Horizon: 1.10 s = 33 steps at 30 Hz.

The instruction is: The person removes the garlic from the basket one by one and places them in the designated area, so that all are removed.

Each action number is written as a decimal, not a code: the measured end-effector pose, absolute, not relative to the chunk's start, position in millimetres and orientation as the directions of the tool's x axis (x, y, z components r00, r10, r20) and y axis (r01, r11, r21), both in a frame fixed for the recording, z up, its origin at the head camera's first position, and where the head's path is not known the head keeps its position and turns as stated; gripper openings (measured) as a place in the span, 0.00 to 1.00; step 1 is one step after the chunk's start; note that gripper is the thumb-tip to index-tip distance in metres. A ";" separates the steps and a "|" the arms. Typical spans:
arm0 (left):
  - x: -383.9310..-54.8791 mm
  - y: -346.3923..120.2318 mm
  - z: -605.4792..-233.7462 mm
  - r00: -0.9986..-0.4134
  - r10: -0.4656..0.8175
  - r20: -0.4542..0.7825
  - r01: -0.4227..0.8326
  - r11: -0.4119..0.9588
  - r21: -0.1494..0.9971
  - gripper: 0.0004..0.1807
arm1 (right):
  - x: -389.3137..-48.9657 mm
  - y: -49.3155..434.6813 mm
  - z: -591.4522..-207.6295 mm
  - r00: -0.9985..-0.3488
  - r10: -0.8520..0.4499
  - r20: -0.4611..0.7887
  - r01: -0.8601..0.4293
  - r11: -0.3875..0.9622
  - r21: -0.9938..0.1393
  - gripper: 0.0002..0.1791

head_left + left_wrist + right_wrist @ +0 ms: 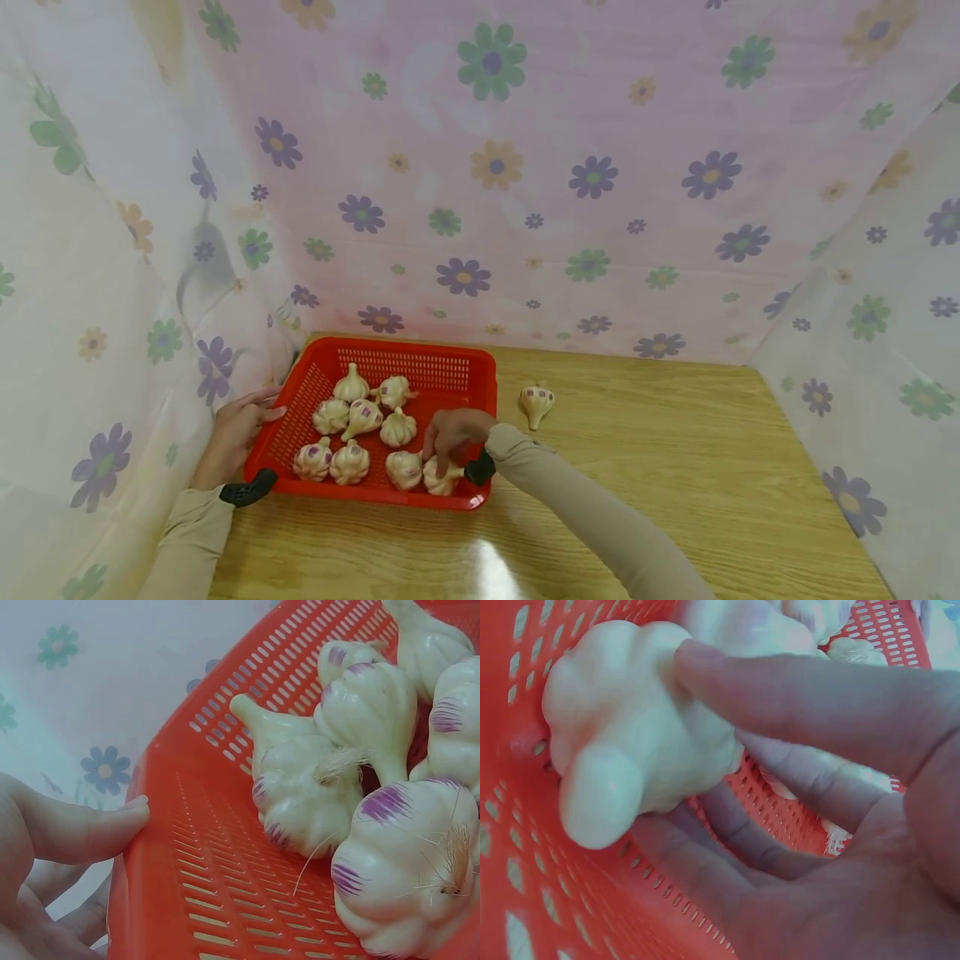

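Observation:
A red plastic basket [408, 350] with slotted walls holds several white garlic bulbs marked with purple. My left hand [238, 429] grips its left side, the thumb [112, 829] on the rim and the other fingers outside the wall. Inside the front right corner, my right hand [459, 432] holds a garlic bulb [630, 720] between thumb and fingers. That bulb's stem points away from the palm, toward the basket wall. Another garlic bulb [404, 470] sits just left of the held one.
One garlic bulb [537, 404] lies outside the basket, to its right, on the wooden table [660, 467]. Flower-patterned sheeting [555, 208] rises behind the table and on both sides. The basket's left side stands near the left sheet.

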State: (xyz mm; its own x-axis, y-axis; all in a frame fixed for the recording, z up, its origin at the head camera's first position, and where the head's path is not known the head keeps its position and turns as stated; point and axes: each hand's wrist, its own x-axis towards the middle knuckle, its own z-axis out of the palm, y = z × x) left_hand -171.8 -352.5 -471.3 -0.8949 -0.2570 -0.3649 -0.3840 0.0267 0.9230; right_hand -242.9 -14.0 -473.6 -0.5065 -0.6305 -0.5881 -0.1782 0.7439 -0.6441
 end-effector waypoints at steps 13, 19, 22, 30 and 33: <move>-170.3 -352.2 -472.0 -0.896 -0.243 -0.370 -0.388 0.029 0.921 0.33 | -246.5 -12.0 -478.9 -0.454 -0.642 -0.618 -0.125 0.733 -0.669 0.06; -170.6 -351.8 -470.8 -0.896 -0.257 -0.362 -0.378 0.013 0.926 0.33 | -248.1 -9.1 -478.1 -0.379 -0.650 -0.659 -0.069 0.730 -0.680 0.07; -170.6 -349.6 -469.7 -0.902 -0.279 -0.330 -0.351 0.029 0.936 0.33 | -246.6 -8.6 -477.1 -0.363 -0.665 -0.653 -0.073 0.719 -0.692 0.08; -169.7 -338.3 -462.2 -0.916 -0.353 -0.191 -0.307 0.310 0.900 0.25 | -241.2 -11.3 -474.6 -0.319 -0.709 -0.629 -0.058 0.677 -0.733 0.11; -170.4 -336.6 -460.3 -0.914 -0.365 -0.178 -0.306 0.329 0.893 0.24 | -239.9 -12.4 -473.8 -0.309 -0.713 -0.630 -0.023 0.668 -0.744 0.11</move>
State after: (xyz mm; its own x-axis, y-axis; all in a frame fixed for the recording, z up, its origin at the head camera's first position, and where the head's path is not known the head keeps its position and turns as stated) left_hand -170.4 -336.6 -460.3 -0.9138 -0.3651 -0.1783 -0.3059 0.3294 0.8933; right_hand -239.9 -12.4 -473.8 -0.3092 -0.7125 -0.6298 -0.0232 0.6677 -0.7440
